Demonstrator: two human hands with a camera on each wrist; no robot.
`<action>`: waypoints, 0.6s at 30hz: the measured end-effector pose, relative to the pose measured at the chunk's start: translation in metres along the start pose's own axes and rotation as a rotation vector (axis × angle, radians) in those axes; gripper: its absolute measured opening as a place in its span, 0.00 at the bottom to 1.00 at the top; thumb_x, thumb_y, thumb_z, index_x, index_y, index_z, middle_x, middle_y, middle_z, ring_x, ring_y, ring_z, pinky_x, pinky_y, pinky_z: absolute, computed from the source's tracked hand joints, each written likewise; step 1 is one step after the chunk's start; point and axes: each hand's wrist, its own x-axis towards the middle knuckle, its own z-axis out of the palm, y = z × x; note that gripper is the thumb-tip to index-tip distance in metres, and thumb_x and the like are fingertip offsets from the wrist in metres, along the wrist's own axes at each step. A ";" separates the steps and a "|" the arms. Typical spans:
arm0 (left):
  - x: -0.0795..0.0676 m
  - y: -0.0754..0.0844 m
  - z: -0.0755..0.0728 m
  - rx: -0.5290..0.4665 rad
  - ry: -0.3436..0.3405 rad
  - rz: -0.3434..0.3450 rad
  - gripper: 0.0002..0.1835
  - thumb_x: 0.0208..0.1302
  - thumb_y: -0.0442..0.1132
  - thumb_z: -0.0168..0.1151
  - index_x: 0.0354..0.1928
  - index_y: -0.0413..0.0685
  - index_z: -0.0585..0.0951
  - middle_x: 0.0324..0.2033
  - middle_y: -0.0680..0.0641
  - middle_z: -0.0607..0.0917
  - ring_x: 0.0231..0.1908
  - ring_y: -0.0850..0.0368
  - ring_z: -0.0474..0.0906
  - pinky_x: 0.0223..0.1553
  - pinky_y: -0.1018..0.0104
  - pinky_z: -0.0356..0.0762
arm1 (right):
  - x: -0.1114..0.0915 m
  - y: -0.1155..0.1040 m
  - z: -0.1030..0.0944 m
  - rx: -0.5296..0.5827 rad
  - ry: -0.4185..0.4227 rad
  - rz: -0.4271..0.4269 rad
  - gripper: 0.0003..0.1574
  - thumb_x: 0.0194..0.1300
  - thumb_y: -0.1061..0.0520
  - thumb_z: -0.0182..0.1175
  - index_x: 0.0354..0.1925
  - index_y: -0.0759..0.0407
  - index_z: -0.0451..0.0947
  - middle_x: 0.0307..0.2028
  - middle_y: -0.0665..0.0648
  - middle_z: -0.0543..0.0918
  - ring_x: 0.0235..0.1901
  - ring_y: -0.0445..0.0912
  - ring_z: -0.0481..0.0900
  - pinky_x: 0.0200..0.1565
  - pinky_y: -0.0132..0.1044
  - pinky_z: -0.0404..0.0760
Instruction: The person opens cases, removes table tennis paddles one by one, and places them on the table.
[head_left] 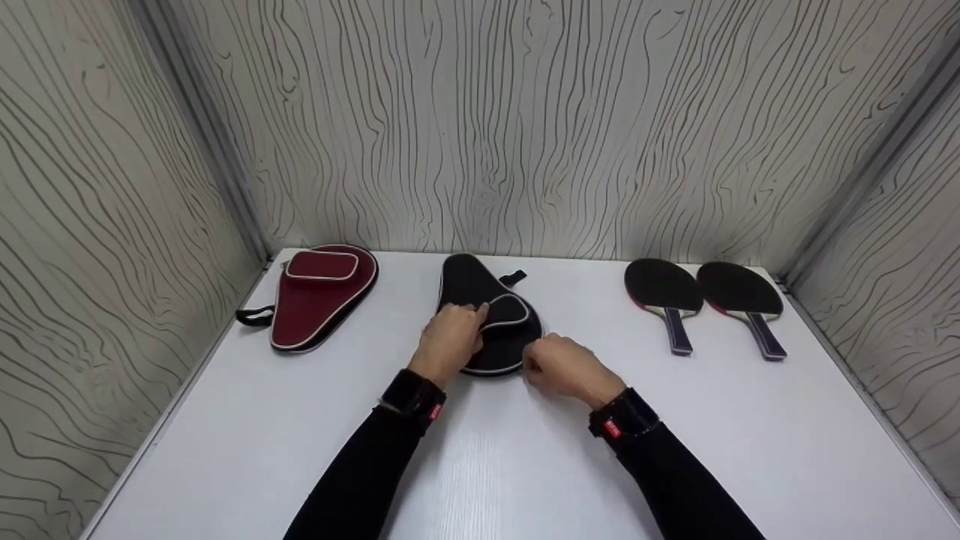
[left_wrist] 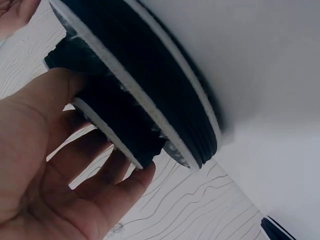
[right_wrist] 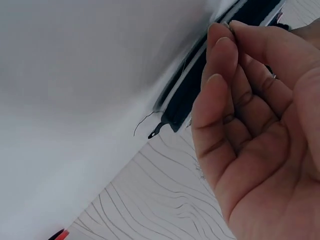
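A black table tennis bat case [head_left: 466,281] with pale piping lies on the table, its wide end towards me. My left hand [head_left: 446,343] holds the raised pocket [head_left: 511,309] on its top. In the left wrist view, thumb and fingers grip that pocket [left_wrist: 117,117] from both sides. At the case's right near edge is my right hand [head_left: 566,366]. Its thumb and index finger pinch a tiny zipper pull [right_wrist: 228,26], mostly hidden by the fingertips, against the case's side [right_wrist: 184,100]. A short black strap [head_left: 514,278] sticks out at the far right of the case.
To the left lies a dark red bat case [head_left: 311,309] with a black wrist loop [head_left: 255,317]. Two black-faced table tennis bats [head_left: 664,285] [head_left: 739,288] lie side by side on the right, handles towards me. Patterned walls [head_left: 487,127] enclose the white table [head_left: 225,450].
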 end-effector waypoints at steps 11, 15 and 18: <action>-0.001 0.017 -0.013 -0.122 -0.138 0.028 0.36 0.79 0.49 0.81 0.78 0.34 0.84 0.68 0.35 0.93 0.65 0.39 0.94 0.66 0.50 0.95 | 0.001 0.026 -0.006 -0.056 0.077 0.064 0.12 0.67 0.68 0.72 0.28 0.56 0.86 0.25 0.52 0.86 0.25 0.44 0.74 0.29 0.42 0.79; -0.002 0.027 -0.018 -0.160 -0.160 0.046 0.33 0.81 0.50 0.78 0.75 0.33 0.85 0.71 0.34 0.91 0.67 0.39 0.94 0.68 0.50 0.94 | -0.001 0.043 -0.012 -0.057 0.099 0.088 0.12 0.67 0.68 0.71 0.28 0.56 0.84 0.26 0.52 0.86 0.27 0.47 0.77 0.31 0.45 0.81; -0.004 0.035 -0.020 -0.186 -0.185 0.064 0.32 0.83 0.50 0.76 0.76 0.33 0.85 0.73 0.34 0.90 0.68 0.39 0.93 0.68 0.51 0.94 | -0.003 0.056 -0.016 -0.057 0.117 0.106 0.09 0.67 0.67 0.70 0.29 0.57 0.85 0.28 0.54 0.88 0.29 0.50 0.83 0.34 0.51 0.86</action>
